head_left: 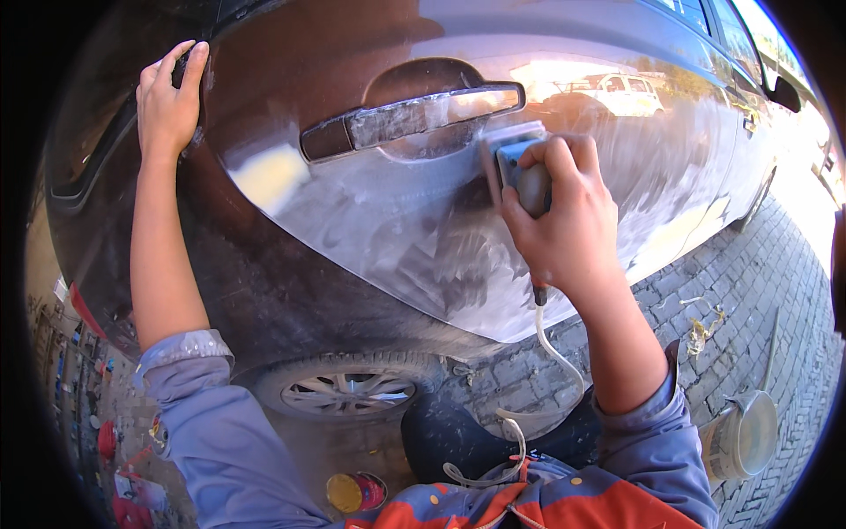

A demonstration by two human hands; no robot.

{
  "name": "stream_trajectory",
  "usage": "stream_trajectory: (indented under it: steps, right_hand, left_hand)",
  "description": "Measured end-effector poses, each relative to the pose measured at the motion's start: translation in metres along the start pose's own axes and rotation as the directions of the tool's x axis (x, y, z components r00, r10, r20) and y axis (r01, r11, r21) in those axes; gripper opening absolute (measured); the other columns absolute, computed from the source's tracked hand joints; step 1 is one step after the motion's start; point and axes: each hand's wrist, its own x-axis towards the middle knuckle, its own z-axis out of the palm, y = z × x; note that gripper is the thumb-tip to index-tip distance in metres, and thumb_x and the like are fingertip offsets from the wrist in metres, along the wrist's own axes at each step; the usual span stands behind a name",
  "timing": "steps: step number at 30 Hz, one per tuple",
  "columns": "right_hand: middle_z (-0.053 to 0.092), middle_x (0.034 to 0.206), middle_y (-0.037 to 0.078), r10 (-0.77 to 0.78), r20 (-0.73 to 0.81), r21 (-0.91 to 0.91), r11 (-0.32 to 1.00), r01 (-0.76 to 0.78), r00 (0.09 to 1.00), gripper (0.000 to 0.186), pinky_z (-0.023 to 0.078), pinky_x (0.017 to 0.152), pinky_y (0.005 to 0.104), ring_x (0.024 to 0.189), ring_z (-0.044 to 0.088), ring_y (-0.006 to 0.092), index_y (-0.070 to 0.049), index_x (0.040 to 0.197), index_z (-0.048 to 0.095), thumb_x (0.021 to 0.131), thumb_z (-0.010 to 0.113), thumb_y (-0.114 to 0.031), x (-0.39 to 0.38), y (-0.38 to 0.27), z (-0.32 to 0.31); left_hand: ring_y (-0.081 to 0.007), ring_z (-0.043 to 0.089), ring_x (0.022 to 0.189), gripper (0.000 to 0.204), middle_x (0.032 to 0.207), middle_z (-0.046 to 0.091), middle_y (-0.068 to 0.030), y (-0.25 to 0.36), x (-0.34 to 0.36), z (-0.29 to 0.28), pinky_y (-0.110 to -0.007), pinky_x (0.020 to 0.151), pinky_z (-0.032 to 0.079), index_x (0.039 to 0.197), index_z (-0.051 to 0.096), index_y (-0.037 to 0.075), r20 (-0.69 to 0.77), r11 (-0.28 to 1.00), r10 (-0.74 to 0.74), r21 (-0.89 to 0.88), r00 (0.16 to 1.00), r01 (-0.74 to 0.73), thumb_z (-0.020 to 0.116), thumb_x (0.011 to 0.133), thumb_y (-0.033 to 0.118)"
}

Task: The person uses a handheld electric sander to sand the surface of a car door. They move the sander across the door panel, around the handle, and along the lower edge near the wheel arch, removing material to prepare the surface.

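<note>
In my right hand [568, 212] is a small blue-and-grey power sander [520, 163], fingers wrapped round its body. Its pad lies against the door, just below and to the right of the door handle [423, 116]. A pale hose [557, 353] runs down from the sander toward my lap. The brown car door [379, 216] has a wide dull patch with whitish dust and smears. A cream-coloured filler spot [271, 178] shows left of the handle. My left hand [167, 110] rests on the car's body by a dark edge at the upper left, thumb and fingers apart.
The rear wheel [344, 392] is below the door. An opened tin [356, 492] stands near my lap, and a clear bucket [745, 432] is on the brick paving [679, 326] at the right. Red items [130, 511] and clutter lie at the lower left.
</note>
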Motion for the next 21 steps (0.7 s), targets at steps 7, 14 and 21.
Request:
stream_trajectory:
  steps: [7, 14, 21]
  right_hand:
    - [0.061, 0.119, 0.013, -0.004, -0.027, -0.025, 1.0, 0.003, 1.0, 0.034, 0.06, 0.079, 0.0491, 0.098, 0.071, 0.0388, -0.015, 0.11, 0.064, 0.083, 0.083, -0.019, 0.008, 0.023, -0.01]
    - [0.06, 0.123, 0.014, -0.011, 0.003, -0.03, 0.999, 0.011, 1.0, 0.032, 0.06, 0.081, 0.0489, 0.098, 0.071, 0.0398, -0.013, 0.111, 0.064, 0.084, 0.081, -0.021, -0.009, 0.047, -0.014]
    - [0.06, 0.124, 0.013, 0.021, -0.078, -0.027, 0.999, -0.023, 0.997, 0.032, 0.059, 0.083, 0.0506, 0.097, 0.071, 0.0428, -0.013, 0.111, 0.064, 0.085, 0.081, -0.022, 0.034, 0.046, -0.027]
  left_hand:
    - [-0.0372, 0.05, 0.145, 0.07, 0.154, 0.055, -0.0168, -0.001, -0.001, 0.001, -0.05, 0.121, 0.039, 0.144, 0.069, 0.028, 0.005, 1.0, -0.016, -0.004, 1.0, 0.016, 0.052, 0.099, 0.078]
    - [-0.0378, 0.05, 0.145, 0.068, 0.154, 0.055, -0.0173, -0.004, 0.002, -0.001, -0.05, 0.121, 0.039, 0.145, 0.069, 0.028, -0.006, 1.0, -0.002, -0.006, 1.0, 0.002, 0.052, 0.1, 0.077]
    - [-0.0361, 0.049, 0.147, 0.067, 0.154, 0.056, -0.0158, -0.007, 0.001, 0.001, -0.049, 0.122, 0.037, 0.145, 0.068, 0.028, 0.003, 0.999, -0.021, 0.026, 1.0, 0.021, 0.051, 0.101, 0.076]
